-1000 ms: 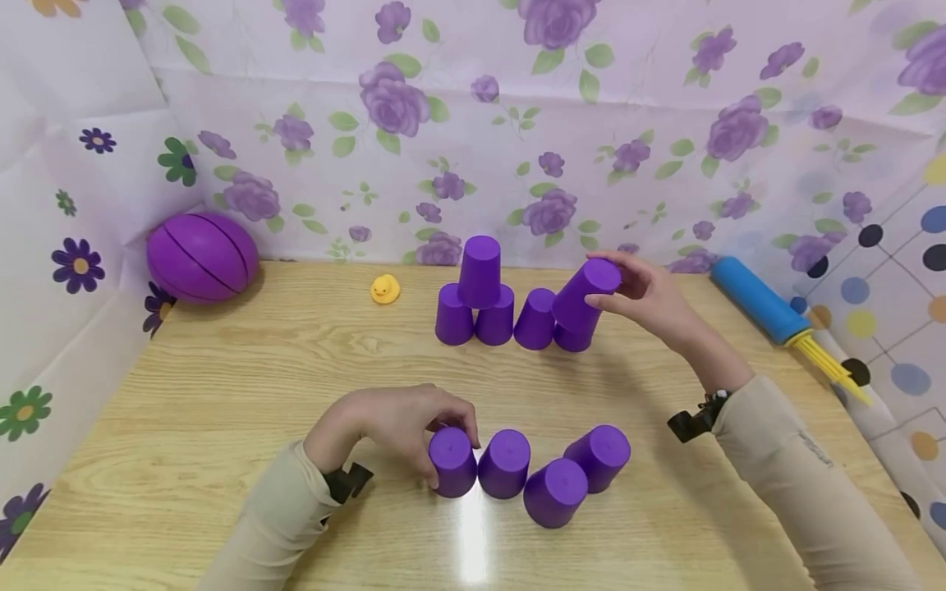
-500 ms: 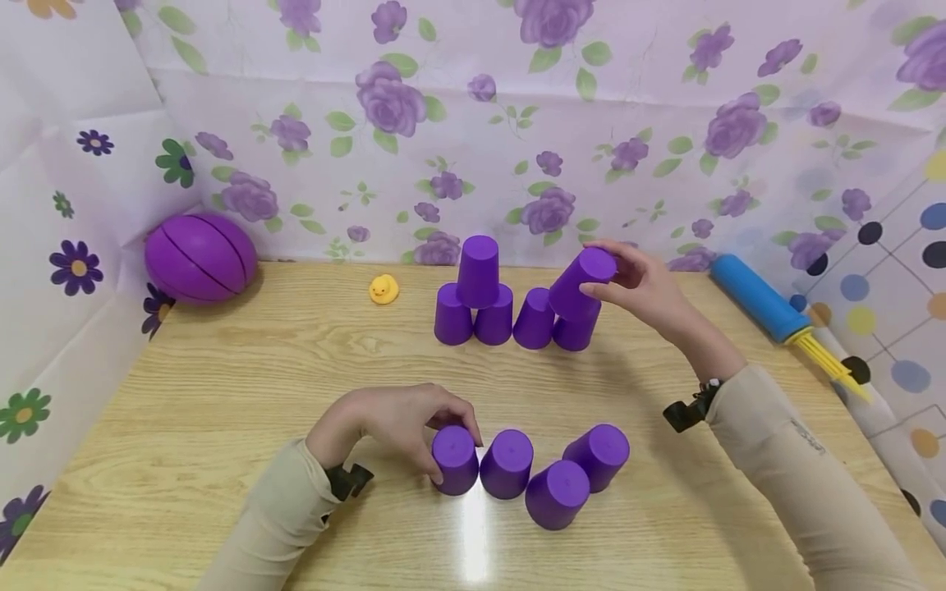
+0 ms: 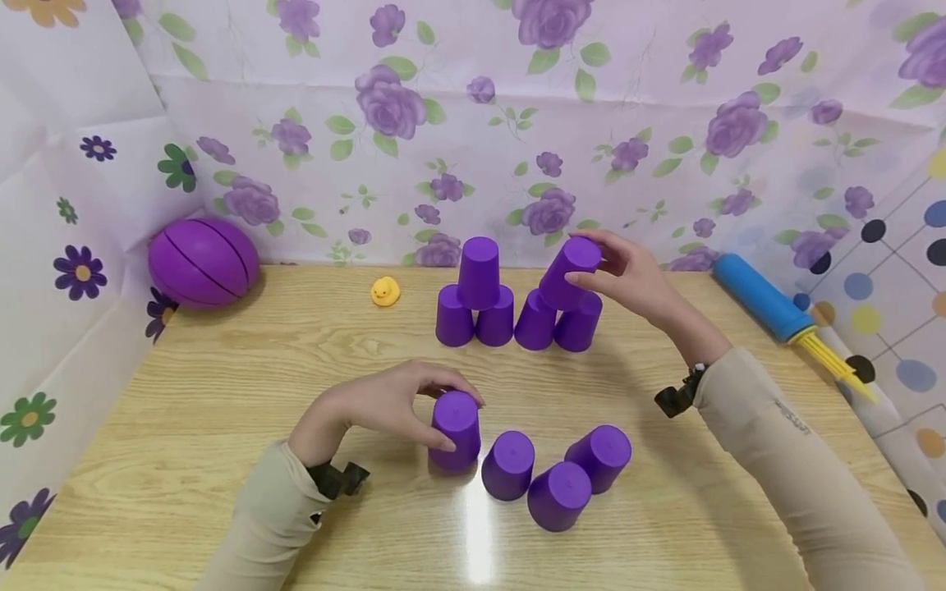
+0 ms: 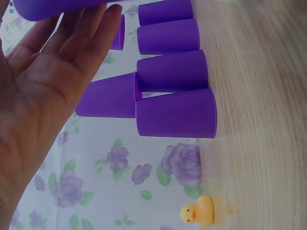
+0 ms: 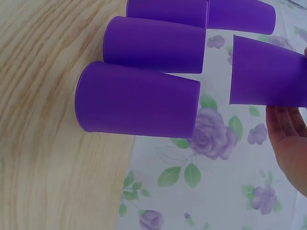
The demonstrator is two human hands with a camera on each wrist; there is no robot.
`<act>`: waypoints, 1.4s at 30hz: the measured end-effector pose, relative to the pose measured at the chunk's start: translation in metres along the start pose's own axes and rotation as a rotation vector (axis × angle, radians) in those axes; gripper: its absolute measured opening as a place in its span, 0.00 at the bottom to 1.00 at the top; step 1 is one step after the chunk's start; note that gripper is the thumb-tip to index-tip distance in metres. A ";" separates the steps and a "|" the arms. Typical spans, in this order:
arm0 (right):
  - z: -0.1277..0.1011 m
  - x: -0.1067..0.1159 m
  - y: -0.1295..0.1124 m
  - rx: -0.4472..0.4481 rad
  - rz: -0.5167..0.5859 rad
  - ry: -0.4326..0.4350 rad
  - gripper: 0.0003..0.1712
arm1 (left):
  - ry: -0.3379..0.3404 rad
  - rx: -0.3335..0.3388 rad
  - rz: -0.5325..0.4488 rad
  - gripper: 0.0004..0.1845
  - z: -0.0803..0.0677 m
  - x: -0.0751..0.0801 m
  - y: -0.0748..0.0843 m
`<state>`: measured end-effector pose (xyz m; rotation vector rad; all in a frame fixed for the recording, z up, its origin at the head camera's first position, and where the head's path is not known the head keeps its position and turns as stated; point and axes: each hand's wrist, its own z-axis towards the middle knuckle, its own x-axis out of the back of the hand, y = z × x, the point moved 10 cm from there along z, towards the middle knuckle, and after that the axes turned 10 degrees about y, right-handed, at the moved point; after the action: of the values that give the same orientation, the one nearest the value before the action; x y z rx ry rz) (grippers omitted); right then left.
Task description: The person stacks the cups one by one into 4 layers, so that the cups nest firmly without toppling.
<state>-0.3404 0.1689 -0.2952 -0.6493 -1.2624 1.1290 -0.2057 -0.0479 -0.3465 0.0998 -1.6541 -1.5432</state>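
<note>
While in both hands (image 3: pixel 392 406), purple cups (image 3: pixel 456 427), one each.

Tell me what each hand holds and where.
Left hand grips a near cup at its top; right hand holds a tilted cup by its top.

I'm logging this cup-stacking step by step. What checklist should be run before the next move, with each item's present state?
1. Right hand grips the tilted cup: ok.
2. Tilted cup seated level on the two right back-row cups: not ok, it leans.
3. Left pyramid's top cup upright: ok.
4. Left hand holds the near cup: ok.
5. Near cup clear of the table: cannot tell.
</note>
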 end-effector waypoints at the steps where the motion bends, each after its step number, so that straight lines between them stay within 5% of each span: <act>1: 0.001 0.000 -0.001 -0.001 -0.010 -0.001 0.34 | 0.014 -0.015 0.001 0.26 0.001 0.002 0.002; 5: 0.009 -0.006 -0.001 -0.019 -0.007 -0.018 0.35 | 0.075 -0.058 0.023 0.27 0.003 0.008 0.008; 16: 0.027 -0.042 0.002 -0.004 0.012 -0.079 0.37 | 0.246 -0.021 0.052 0.27 0.004 0.025 0.010; 35: 0.023 -0.056 -0.022 -0.003 -0.020 -0.150 0.33 | 0.297 0.032 0.061 0.28 0.005 0.031 0.000; 42: 0.020 -0.051 -0.027 0.019 -0.032 -0.144 0.42 | 0.320 0.078 0.062 0.29 0.005 0.034 -0.006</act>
<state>-0.3476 0.1083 -0.2864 -0.5394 -1.3784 1.1763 -0.2333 -0.0652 -0.3340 0.3180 -1.4477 -1.3383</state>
